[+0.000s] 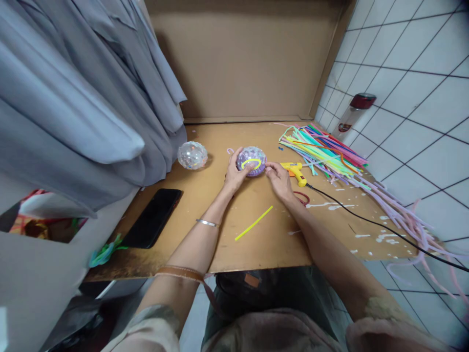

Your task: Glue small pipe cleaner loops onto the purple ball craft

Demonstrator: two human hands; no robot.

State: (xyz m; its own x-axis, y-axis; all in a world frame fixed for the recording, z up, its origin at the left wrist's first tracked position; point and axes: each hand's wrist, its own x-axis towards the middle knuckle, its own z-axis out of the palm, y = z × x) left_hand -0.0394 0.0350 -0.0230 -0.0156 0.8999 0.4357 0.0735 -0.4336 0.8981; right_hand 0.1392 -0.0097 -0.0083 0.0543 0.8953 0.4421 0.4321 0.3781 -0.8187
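My left hand [235, 172] is wrapped round the left side of a purple, sparkly ball [257, 153], its thumb on the front. A bent yellow strip [255, 161] curves across the ball's front face. At the ball's right edge, the fingers of my right hand [279, 180] are pinched together; what they hold, if anything, is too small to make out. Just behind that hand lies a yellow glue gun [299, 175] with a black cord. A straight yellow strip [254, 223] rests on the table in front of the ball.
A clear ball [192, 155] sits at the left, behind a black phone [153, 218]. Coloured pipe cleaners [324, 149] are heaped at the right, by the tiled wall. Grey cloth [91, 98] hangs at the left. The table [227, 259] has a brown board behind it.
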